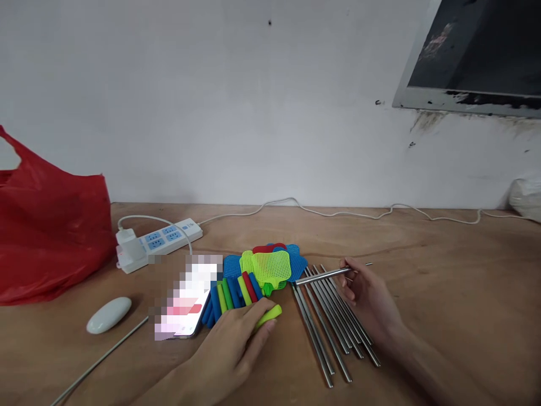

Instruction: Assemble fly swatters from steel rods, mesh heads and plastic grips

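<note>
My left hand (236, 338) is closed around a yellow-green handle sleeve (270, 316), whose end sticks out past the fingers. Just beyond it lies a row of blue, green, yellow and red handle sleeves (228, 294), partly covered by that hand. In my right hand (372, 299) a thin metal rod (323, 276) is pinched, tilted slightly up to the right, with a narrower tip beyond the fingers. Beneath it, several metal rods (329, 316) lie side by side. Mesh fly swatter heads (270, 268) in yellow, blue, green and red are piled behind the sleeves.
A lit phone (190, 299), its screen blurred, lies left of the sleeves. Further left are a white computer mouse (109, 315), a power strip (169, 239) with a plug, and a red plastic bag (51, 237). A thin white cable (338, 213) runs along the wall.
</note>
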`<state>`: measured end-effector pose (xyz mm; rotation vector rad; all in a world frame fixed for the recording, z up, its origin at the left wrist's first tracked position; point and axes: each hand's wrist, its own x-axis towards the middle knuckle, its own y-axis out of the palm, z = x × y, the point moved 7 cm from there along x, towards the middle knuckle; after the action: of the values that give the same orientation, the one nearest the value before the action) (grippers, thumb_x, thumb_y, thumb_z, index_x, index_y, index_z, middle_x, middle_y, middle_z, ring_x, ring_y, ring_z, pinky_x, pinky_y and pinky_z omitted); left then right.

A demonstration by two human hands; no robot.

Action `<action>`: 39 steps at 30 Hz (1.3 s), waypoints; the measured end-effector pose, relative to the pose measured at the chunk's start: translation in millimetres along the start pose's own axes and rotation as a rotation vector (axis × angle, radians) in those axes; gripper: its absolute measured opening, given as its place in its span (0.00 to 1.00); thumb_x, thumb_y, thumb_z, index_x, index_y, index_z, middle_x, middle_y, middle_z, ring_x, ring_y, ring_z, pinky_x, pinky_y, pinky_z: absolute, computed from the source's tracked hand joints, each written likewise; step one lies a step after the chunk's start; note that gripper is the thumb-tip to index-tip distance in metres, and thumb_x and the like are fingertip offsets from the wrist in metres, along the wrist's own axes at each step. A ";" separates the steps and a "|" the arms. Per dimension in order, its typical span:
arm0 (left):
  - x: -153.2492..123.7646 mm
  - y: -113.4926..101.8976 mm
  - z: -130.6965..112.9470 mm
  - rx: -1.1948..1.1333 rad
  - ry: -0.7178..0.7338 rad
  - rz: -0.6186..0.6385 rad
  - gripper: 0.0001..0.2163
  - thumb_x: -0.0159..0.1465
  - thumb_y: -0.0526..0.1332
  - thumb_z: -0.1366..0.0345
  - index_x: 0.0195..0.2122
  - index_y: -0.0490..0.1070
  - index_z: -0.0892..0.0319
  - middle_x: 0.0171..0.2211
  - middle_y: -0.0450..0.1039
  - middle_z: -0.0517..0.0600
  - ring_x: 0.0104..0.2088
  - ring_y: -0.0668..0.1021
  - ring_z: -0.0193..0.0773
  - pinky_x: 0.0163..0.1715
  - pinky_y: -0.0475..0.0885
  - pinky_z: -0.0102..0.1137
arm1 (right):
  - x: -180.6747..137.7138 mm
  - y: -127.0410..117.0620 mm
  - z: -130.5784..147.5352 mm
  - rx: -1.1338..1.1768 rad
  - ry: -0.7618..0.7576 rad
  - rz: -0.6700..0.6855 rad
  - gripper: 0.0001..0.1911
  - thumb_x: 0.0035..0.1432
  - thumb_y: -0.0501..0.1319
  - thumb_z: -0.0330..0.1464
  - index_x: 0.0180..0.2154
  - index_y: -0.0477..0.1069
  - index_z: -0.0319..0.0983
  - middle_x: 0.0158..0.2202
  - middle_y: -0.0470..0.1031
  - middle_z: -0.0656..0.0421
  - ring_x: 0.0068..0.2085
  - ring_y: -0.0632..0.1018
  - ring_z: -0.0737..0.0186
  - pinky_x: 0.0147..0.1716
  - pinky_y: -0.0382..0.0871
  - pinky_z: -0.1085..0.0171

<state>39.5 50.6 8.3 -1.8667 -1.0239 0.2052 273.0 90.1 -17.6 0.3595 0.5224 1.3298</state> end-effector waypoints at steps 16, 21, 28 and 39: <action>1.5 3.7 0.4 -0.045 -0.069 0.090 0.13 0.75 0.44 0.59 0.44 0.66 0.54 0.32 0.74 0.47 0.31 0.77 0.41 0.30 0.66 0.30 | -10.2 16.2 -4.6 -0.289 -0.050 0.178 0.20 0.48 0.72 0.48 0.28 0.75 0.38 0.19 0.73 0.61 0.17 0.65 0.71 0.15 0.53 0.71; 2.9 5.1 0.8 -0.064 -0.073 0.094 0.13 0.75 0.44 0.59 0.44 0.66 0.54 0.32 0.74 0.47 0.32 0.77 0.40 0.30 0.66 0.29 | -13.7 22.1 -13.2 -0.377 -0.072 0.318 0.17 0.55 0.68 0.47 0.32 0.77 0.38 0.23 0.76 0.60 0.19 0.67 0.71 0.16 0.57 0.71; 2.4 10.6 -4.4 -0.115 -0.059 0.137 0.12 0.75 0.45 0.60 0.44 0.66 0.54 0.34 0.74 0.47 0.33 0.77 0.39 0.31 0.66 0.29 | -30.6 42.0 -31.4 -0.544 0.090 0.572 0.19 0.55 0.68 0.47 0.38 0.80 0.38 0.31 0.80 0.56 0.22 0.70 0.70 0.19 0.62 0.71; 2.8 0.4 2.4 -0.033 -0.107 0.000 0.12 0.73 0.50 0.57 0.45 0.70 0.53 0.34 0.78 0.48 0.32 0.79 0.41 0.31 0.69 0.30 | -23.5 34.0 -25.4 -0.309 0.038 0.366 0.19 0.53 0.68 0.48 0.35 0.73 0.40 0.25 0.80 0.57 0.20 0.70 0.68 0.17 0.58 0.71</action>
<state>40.2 54.1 7.5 -1.9027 -1.1056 0.2926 227.6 73.2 -17.0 0.1778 0.2813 1.7466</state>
